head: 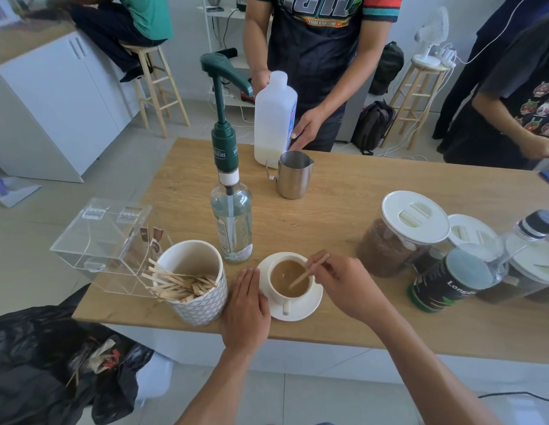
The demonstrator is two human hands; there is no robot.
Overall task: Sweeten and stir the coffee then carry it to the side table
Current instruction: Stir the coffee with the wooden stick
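A white cup [290,297] of milky coffee stands on a white saucer [310,308] near the front edge of the wooden table [343,216]. My right hand [346,283] pinches a wooden stir stick [308,272] whose lower end dips into the coffee. My left hand [247,302] rests flat on the table with straight fingers, touching the saucer's left rim. Just behind the cup stands a clear syrup bottle [231,219] with a green pump.
A white patterned pot [195,282] of wooden sticks and a clear acrylic box [101,240] sit to the left. Several jars and a green tin [447,282] crowd the right. A steel pitcher [293,174] and milk jug [274,116], held by another person, stand behind. A black bin bag [52,363] lies below left.
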